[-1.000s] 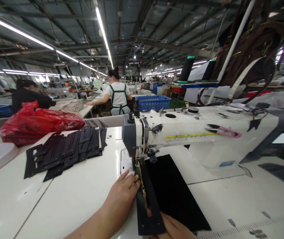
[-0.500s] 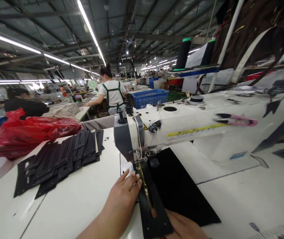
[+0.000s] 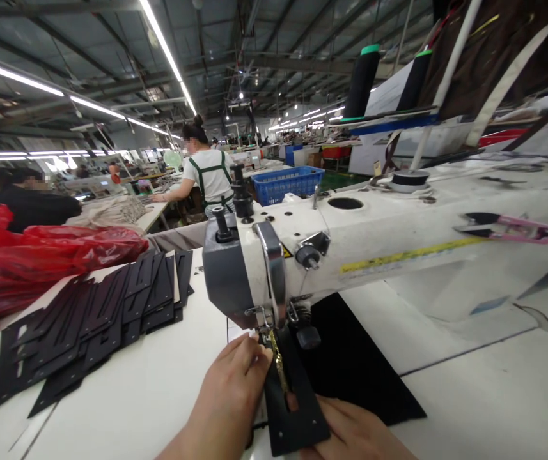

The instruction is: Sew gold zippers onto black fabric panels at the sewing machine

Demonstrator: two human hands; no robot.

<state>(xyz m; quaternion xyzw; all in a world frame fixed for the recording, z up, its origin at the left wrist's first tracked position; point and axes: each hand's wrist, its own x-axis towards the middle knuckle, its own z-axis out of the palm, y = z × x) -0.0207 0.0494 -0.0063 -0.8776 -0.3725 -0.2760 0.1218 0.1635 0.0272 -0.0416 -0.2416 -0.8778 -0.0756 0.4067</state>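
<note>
A narrow black panel with a slot lies under the needle area of a white sewing machine. A gold-toothed zipper shows in the slot. My left hand is closed at the panel's left edge, its bent fingertips close to the presser foot. Low on the right side, my right hand holds the panel's edge, with its fingertips hidden beneath. A larger black sheet lies flat under the machine arm, to the right of the panel.
Overlapping black slotted pieces lie at left, beside a red plastic bag. Pink-handled thread snips and a bobbin rest on the machine. Beyond are a blue crate and a co-worker in a white shirt.
My left fingers, earlier more outstretched on the panel, are now bent and drawn together nearer the presser foot. More of my right hand shows. The view has moved closer to the machine.
</note>
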